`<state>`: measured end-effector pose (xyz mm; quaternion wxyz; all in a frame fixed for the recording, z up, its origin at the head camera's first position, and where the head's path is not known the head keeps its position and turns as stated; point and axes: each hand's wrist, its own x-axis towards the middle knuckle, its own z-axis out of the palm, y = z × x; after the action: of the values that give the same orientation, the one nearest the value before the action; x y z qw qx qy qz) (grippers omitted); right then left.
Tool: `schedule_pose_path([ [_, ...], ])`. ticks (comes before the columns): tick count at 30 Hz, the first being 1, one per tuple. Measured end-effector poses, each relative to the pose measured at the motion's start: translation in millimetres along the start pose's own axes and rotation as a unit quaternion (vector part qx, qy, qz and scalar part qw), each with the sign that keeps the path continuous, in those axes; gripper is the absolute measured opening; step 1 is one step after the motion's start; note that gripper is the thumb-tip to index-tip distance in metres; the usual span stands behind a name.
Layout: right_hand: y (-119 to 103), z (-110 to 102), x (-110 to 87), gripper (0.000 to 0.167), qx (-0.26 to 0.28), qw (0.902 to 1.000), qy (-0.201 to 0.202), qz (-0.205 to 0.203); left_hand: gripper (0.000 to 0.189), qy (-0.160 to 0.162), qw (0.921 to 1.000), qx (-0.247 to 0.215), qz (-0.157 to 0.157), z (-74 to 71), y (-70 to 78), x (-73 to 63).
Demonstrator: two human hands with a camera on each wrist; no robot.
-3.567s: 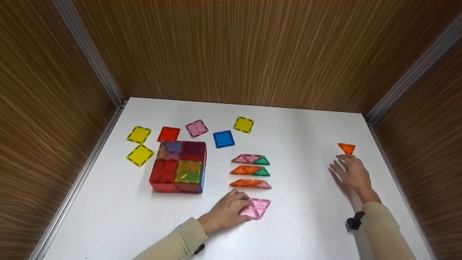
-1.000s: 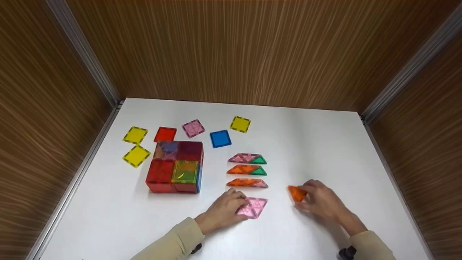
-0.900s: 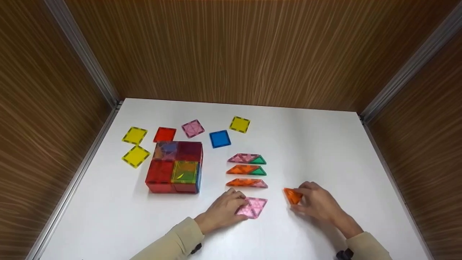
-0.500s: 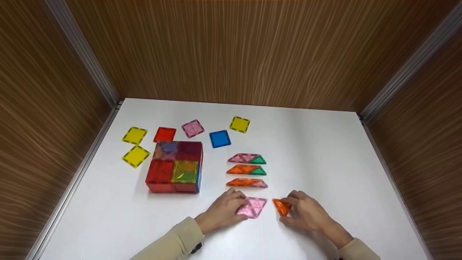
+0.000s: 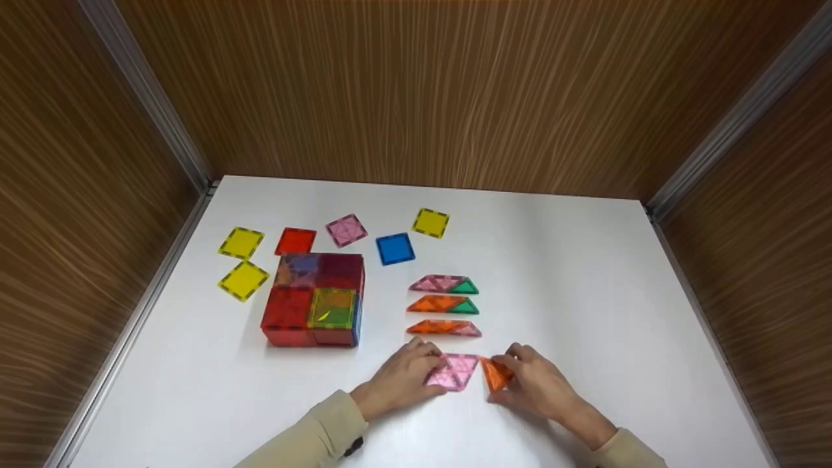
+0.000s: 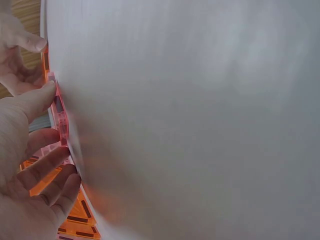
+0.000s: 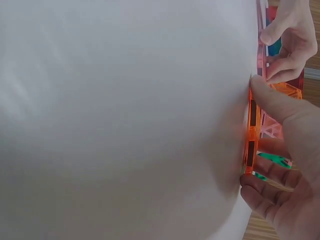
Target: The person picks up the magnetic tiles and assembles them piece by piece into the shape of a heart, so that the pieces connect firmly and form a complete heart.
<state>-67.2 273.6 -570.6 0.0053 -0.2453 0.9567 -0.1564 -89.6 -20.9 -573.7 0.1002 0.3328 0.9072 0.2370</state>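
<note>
In the head view my left hand (image 5: 398, 382) pinches a pair of joined pink triangular magnetic tiles (image 5: 464, 369) by their left side, thumb in front and fingers behind. My right hand (image 5: 538, 383) grips an orange triangular magnetic tile (image 5: 494, 376) between thumb and fingers. Its upper left corner comes right up to the pink pair's upper right corner, with a narrow wedge of white below. In the right wrist view the orange tile (image 7: 251, 135) shows edge-on. My left thumb lies along the pink tile edge (image 6: 60, 112) in the left wrist view.
Behind the hands stand three trapezoid strips: pink-green (image 5: 439, 284), orange-green (image 5: 437, 304) and orange-pink (image 5: 437, 328). To the left is a block of mostly red tiles (image 5: 289, 309). Yellow (image 5: 244, 281), red (image 5: 296, 240), pink (image 5: 346, 230) and blue (image 5: 395, 249) squares lie around its back.
My right hand has taken hold of the orange triangle at the far right and carried it leftward and nearer, up beside the pink pair. My left hand has kept its grip in place.
</note>
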Motion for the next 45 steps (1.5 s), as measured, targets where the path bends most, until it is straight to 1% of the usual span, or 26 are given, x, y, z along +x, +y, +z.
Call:
schedule_pose_path([
  [5, -4, 3, 1.8, 0.052, 0.038, 0.9993, -0.001, 0.003, 0.045, 0.008, 0.9999, 0.005, 0.007, 0.9, 0.8, -0.3],
  [12, -10, 5, 8.2, 0.047, 0.077, 0.9968, -0.013, 0.020, 0.045, 0.013, 0.9999, 0.004, 0.000, 2.4, 2.2, 0.1],
  [19, -12, 5, 12.6, 0.056, 0.081, 0.9957, -0.026, 0.036, 0.049, 0.010, 0.9999, 0.012, -0.007, 3.6, 4.3, 0.3],
  [22, -13, 5, 15.1, 0.058, 0.086, 0.9950, -0.031, 0.039, 0.050, 0.002, 0.9999, 0.011, -0.009, 3.0, 4.5, 1.1],
  [26, -14, 6, 17.8, 0.058, 0.108, 0.9924, -0.035, 0.047, 0.047, 0.002, 1.0000, 0.002, 0.001, 2.0, 4.1, 1.1],
  [28, -15, 6, 18.4, 0.059, 0.119, 0.9909, -0.037, 0.051, 0.045, 0.008, 0.9999, -0.005, 0.009, 1.5, 3.9, 0.3],
  [30, -15, 7, 18.9, 0.059, 0.135, 0.9887, -0.039, 0.053, 0.047, 0.011, 0.9998, -0.016, 0.010, 0.7, 4.9, -0.6],
  [32, -16, 7, 19.6, 0.056, 0.162, 0.9843, -0.039, 0.058, 0.048, 0.012, 0.9993, -0.034, 0.007, 0.1, 6.2, -1.1],
  [36, -16, 7, 21.8, 0.044, 0.224, 0.9706, -0.041, 0.077, 0.054, 0.013, 0.9983, -0.056, 0.001, -0.3, 8.7, -1.4],
  [38, -16, 6, 22.3, 0.036, 0.245, 0.9649, -0.039, 0.085, 0.058, 0.014, 0.9981, -0.060, -0.003, -0.8, 9.0, -1.8],
  [40, -17, 6, 22.6, 0.028, 0.257, 0.9618, -0.033, 0.087, 0.058, 0.014, 0.9975, -0.068, -0.006, -1.8, 8.8, -2.0],
  [43, -18, 5, 22.3, 0.017, 0.275, 0.9584, -0.008, 0.078, 0.048, 0.021, 0.9953, -0.094, -0.013, -4.4, 7.8, -1.7],
  [45, -19, 6, 22.2, 0.013, 0.284, 0.9566, 0.015, 0.064, 0.037, 0.036, 0.9933, -0.109, -0.009, -6.1, 6.6, -0.5],
])
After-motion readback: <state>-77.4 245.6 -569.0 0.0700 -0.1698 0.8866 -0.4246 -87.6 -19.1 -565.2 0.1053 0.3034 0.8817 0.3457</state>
